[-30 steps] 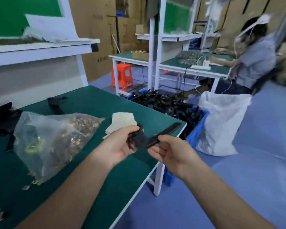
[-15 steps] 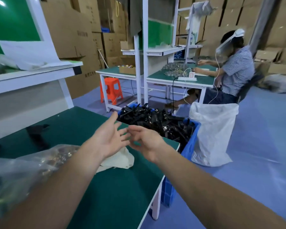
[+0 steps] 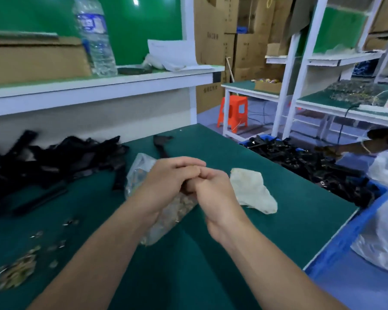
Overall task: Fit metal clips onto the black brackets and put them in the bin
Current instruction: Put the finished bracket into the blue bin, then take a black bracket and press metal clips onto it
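From your head camera, your left hand and right hand meet just above the clear bag of metal clips on the green desk, fingers curled against each other; you cannot tell whether either one grips anything. Left of the bag lies the pile of black brackets, and one single bracket lies just behind the bag. Loose clips are scattered near-left of the bag. A pale cloth sits just right of the bag, and further right, past the desk edge, stands the blue bin full of brackets
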Motion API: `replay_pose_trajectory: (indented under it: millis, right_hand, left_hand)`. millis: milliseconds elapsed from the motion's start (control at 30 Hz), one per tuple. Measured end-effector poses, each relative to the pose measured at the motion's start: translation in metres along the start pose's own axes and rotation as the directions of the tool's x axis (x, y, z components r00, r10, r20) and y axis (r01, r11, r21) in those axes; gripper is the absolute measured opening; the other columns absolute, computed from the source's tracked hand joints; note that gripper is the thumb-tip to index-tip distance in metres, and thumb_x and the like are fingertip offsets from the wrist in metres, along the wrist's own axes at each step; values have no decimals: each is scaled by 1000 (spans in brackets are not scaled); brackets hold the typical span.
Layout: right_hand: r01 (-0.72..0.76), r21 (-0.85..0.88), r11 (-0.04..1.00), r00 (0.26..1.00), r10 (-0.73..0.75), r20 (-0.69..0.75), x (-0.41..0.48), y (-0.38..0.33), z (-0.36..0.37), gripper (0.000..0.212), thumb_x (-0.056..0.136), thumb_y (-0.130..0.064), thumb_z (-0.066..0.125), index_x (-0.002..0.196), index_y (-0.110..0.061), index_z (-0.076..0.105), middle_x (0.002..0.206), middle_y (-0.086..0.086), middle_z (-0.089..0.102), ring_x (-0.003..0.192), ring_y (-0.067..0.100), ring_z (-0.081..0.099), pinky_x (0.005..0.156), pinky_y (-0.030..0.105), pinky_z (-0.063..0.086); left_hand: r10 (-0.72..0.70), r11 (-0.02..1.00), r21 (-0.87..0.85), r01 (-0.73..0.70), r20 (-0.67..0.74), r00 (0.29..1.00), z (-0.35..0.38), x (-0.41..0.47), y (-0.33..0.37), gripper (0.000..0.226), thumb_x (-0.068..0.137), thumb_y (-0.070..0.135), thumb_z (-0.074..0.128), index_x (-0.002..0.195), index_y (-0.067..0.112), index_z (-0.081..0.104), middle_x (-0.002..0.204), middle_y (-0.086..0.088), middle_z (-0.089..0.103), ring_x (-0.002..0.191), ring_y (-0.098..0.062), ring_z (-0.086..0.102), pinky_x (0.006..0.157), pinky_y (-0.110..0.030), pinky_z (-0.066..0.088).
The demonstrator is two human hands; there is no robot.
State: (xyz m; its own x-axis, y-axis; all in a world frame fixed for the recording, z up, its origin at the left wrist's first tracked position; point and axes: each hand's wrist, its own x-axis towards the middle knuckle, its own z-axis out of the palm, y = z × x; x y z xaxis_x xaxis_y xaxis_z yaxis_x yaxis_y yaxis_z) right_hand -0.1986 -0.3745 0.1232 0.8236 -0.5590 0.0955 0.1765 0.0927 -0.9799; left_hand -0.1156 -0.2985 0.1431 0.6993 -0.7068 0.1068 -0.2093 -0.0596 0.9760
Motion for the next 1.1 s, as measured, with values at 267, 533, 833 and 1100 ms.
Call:
replay_pose_trajectory:
  millis: [267, 533, 833, 1100]
  right_hand:
    - [-130, -265, 955, 760, 268, 592, -7, 30, 136, 31, 92, -3, 63, 117, -16, 76, 117, 2, 75, 114, 14, 68, 103, 35, 55]
    - [46, -615, 787, 824, 319, 469, 39, 107, 239, 61, 90, -23, 66, 148, -28, 47, 74, -19, 67, 66, -3, 62, 53, 12, 43]
    - [-29, -965, 262, 990, 138, 8, 153, 160, 262, 72, 97, -54, 54, 150, -9, 35, 156, 15, 36, 142, 34, 35, 113, 46, 37]
    - [-61, -975, 214, 990, 140, -31, 182, 157, 260, 55, 91, -7, 61, 143, -8, 42, 142, 15, 49, 130, 33, 48, 101, 43, 50]
  left_hand:
    - [-349, 890, -425, 168, -395, 850, -155, -83, -69, 28, 96, 28, 60, 84, 16, 81, 83, -9, 73, 75, -22, 66, 65, -34, 50]
    - [-212, 961, -55, 272, -777, 592, -219, -135, -157, 21, 90, 24, 67, 91, 42, 78, 90, 19, 77, 90, -4, 71, 81, -29, 54]
    - [40, 612, 691, 385, -513, 858, -225, -113, -182, 44, 87, 44, 66, 130, 38, 68, 139, 17, 60, 127, -8, 49, 111, -25, 36]
    - [96, 749, 573, 333, -590, 802, -229, -115, -191, 13, 91, 17, 73, 93, 27, 81, 98, 19, 73, 94, -2, 61, 87, -21, 50]
